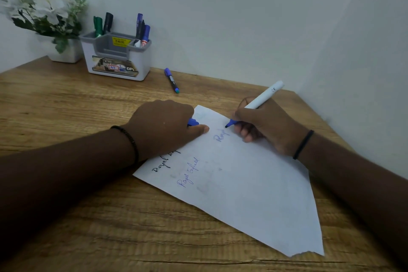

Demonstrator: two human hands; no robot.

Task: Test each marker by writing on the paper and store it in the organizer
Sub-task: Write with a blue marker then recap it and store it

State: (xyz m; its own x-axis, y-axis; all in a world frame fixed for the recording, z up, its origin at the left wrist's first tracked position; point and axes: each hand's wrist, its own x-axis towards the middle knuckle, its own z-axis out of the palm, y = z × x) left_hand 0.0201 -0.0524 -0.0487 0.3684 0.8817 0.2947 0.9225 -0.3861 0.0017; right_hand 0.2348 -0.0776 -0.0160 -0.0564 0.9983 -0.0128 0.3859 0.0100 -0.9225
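Right hand grips a white marker, tip on the paper; at nine o'clock, left hand curls round a blue cap, pinning the sheet.

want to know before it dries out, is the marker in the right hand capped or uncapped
Uncapped: the white marker shows its bare blue tip on the paper, and the left hand holds a blue cap.

Bare forearms, each wrist wearing a black band (left one beaded).

Paper reads "Royal Enfield"; organizer tag "49.00"; marker "CE".
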